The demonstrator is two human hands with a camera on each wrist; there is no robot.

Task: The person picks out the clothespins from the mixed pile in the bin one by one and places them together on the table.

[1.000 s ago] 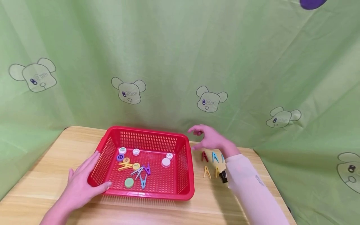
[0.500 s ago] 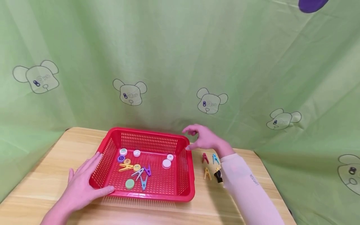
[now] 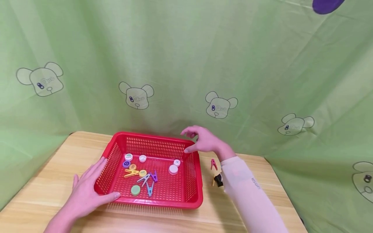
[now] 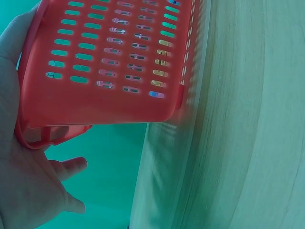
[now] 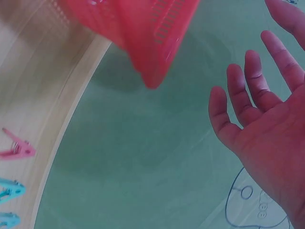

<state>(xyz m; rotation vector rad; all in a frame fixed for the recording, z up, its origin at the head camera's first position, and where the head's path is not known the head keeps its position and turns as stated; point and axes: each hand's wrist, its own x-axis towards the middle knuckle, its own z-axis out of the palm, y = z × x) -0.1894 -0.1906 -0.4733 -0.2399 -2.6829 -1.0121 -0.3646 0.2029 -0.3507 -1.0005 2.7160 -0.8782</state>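
Note:
A red plastic basket (image 3: pixel 163 204) stands on the table. Inside lie several bottle caps, among them a green cap (image 3: pixel 135 190) and a pale pink cap (image 3: pixel 173 169). A yellow clothespin (image 3: pixel 131 173), a grey clothespin (image 3: pixel 144 179), a purple clothespin (image 3: pixel 153 176) and a blue clothespin (image 3: pixel 150 188) lie there too. My left hand (image 3: pixel 87 192) rests against the basket's left rim, fingers straight along it and thumb at the front left corner. Over the back right corner, my right hand (image 3: pixel 205 139) hovers with relaxed, spread fingers; its palm holds nothing in the right wrist view.
Right of the basket, on the wooden table (image 3: pixel 43 181), lie a red clothespin (image 3: pixel 214 164) and a black clip (image 3: pixel 218 180), partly behind the right sleeve. The right wrist view also shows a blue clothespin (image 5: pixel 9 191). A green curtain (image 3: pixel 175 48) hangs behind the table.
My right hand has moved left, from beside the basket to over its back right corner. Its sleeve now covers more of the clothespins at right. My left hand stays at the rim.

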